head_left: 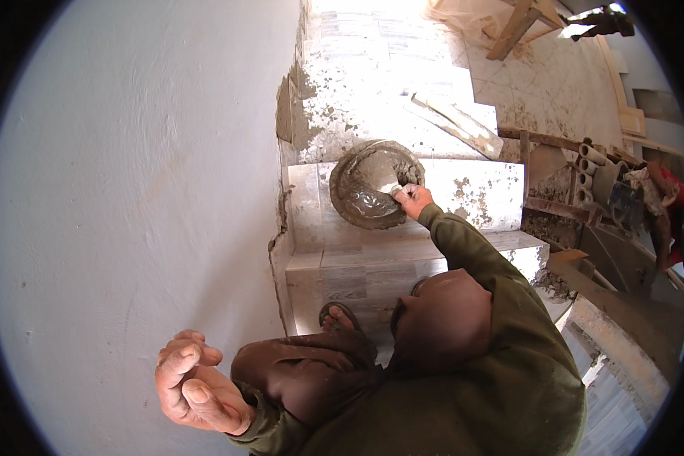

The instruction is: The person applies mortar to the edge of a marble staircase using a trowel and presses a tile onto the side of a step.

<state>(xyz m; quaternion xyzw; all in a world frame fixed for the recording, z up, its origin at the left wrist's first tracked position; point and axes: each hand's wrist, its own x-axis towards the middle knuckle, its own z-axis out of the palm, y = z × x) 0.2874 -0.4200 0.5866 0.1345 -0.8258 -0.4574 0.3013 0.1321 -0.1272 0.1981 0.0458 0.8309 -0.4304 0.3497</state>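
Observation:
A round basin (346,210) caked with grey mortar sits on a tiled step in front of me. Wet mortar (372,202) shines inside it, with a rougher clump toward its right side. My right hand (414,200) reaches over the basin's right edge, its fingers closed together; a pale smooth shape lies by the fingertips, and what they grip I cannot make out. Raised beside the white wall (144,190), my left hand (197,384) has loosely curled fingers apart from the thumb and holds nothing.
Tiled steps (334,258) spattered with mortar run ahead along the wall's rough lower edge. A mortar-smeared long piece (456,125) lies beyond the basin. To the right are pipes (589,163) and a rusty metal frame (555,207); a wooden stand (515,32) is at the far right.

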